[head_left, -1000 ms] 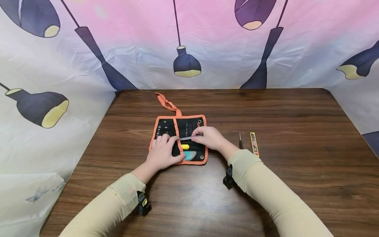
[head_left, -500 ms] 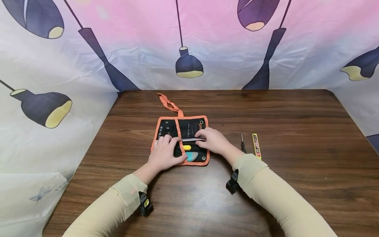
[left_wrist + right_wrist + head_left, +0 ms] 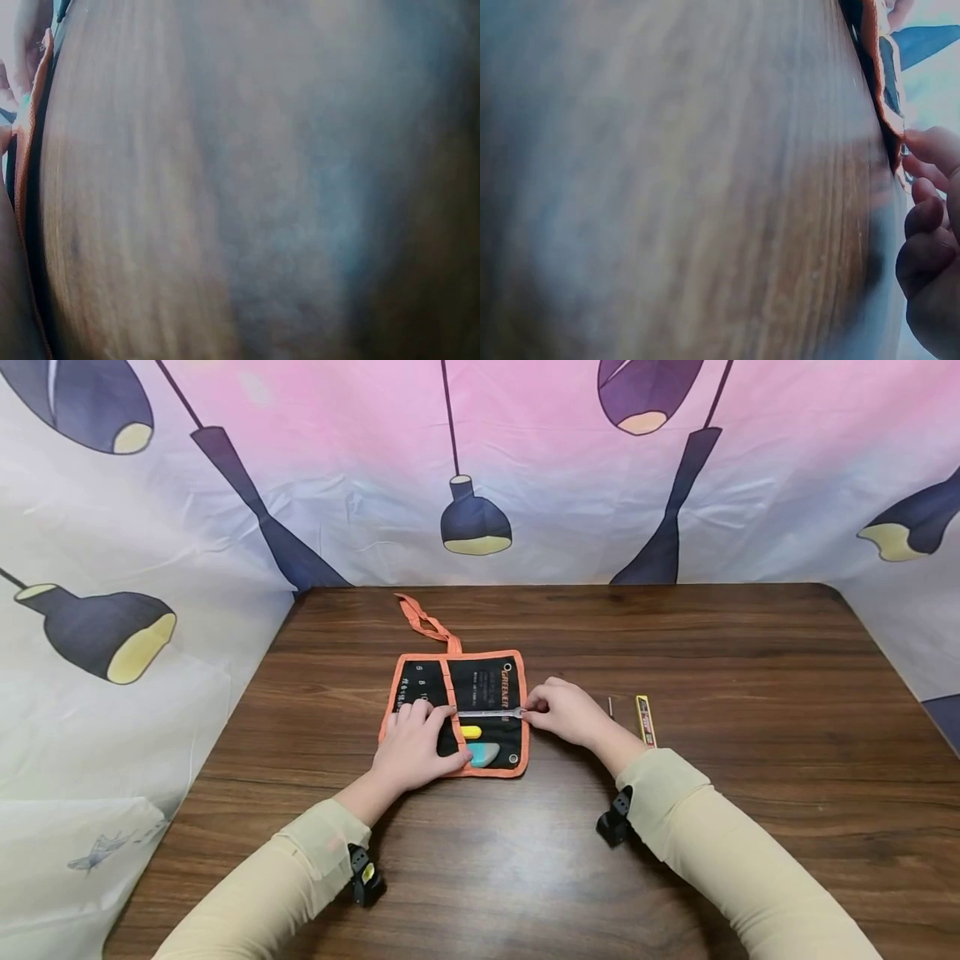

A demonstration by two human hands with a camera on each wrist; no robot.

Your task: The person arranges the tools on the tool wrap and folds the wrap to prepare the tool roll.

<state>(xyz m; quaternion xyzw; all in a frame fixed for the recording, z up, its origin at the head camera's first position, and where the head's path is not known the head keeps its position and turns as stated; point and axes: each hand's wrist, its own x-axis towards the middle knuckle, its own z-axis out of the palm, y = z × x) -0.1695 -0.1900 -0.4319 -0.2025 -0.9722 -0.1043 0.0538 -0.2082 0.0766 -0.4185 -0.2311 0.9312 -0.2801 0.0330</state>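
A black tool pouch (image 3: pixel 487 688) with orange trim lies unfolded on the table. Across its right half runs a slim silver wrench (image 3: pixel 491 713), its left end tucked under the orange-edged pocket band. My right hand (image 3: pixel 566 713) pinches the wrench's right end between thumb and fingertips, at the pouch's right edge. My left hand (image 3: pixel 411 745) lies on the left half, index fingertip at the band beside the wrench and thumb near the lower edge. Below the wrench, a yellow rounded tool end (image 3: pixel 471 732) and a teal-and-grey rounded tool end (image 3: pixel 482 754) stick out of the pockets.
Right of the pouch, a yellow narrow box (image 3: pixel 646 720) lies on the wooden table (image 3: pixel 780 760). Beside it shows the thin metal shaft (image 3: pixel 611 707) of a small tool, partly behind the right arm. An orange tie strap (image 3: pixel 426 622) trails from the pouch's top.
My right hand has moved right, from the middle of the wrench to its right end, uncovering more of it and the pouch's lettering. The left hand keeps its place.
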